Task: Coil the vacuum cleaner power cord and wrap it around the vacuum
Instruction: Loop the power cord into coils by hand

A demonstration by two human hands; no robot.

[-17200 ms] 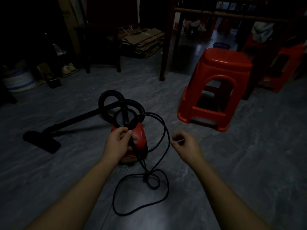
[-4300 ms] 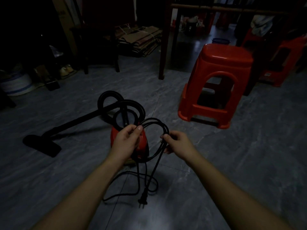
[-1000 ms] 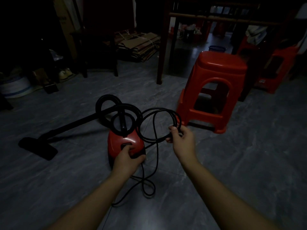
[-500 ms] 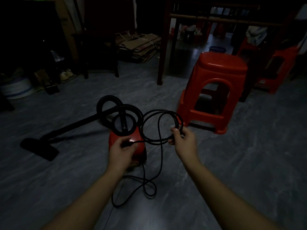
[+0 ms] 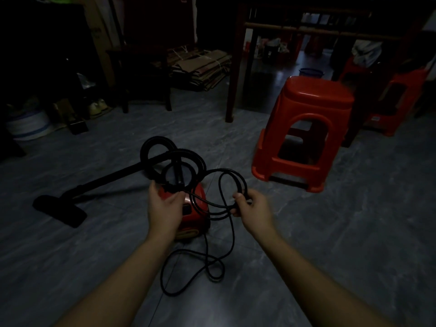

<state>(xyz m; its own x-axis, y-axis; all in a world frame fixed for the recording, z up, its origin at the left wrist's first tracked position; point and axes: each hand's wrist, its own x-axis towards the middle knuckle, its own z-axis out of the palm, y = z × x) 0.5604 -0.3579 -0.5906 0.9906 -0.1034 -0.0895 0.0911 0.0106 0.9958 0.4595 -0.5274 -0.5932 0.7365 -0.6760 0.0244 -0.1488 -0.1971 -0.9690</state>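
**Cord part-coiled, both hands on it**

Right hand (image 5: 254,208): fingers curled round loops of black rubber power cord (image 5: 232,234), at 3 o'clock of small red canister vacuum (image 5: 197,214). Left hand (image 5: 164,208) is over the vacuum top, thumb and fingers pinching cord there. Slack lies on grey tile floor (image 5: 330,232) at 6 o'clock. Red plastic stool (image 5: 313,107) at 2 o'clock.

Left hand (image 5: 164,208) hides vacuum (image 5: 193,220) front; grip on cord (image 5: 232,234) unclear.
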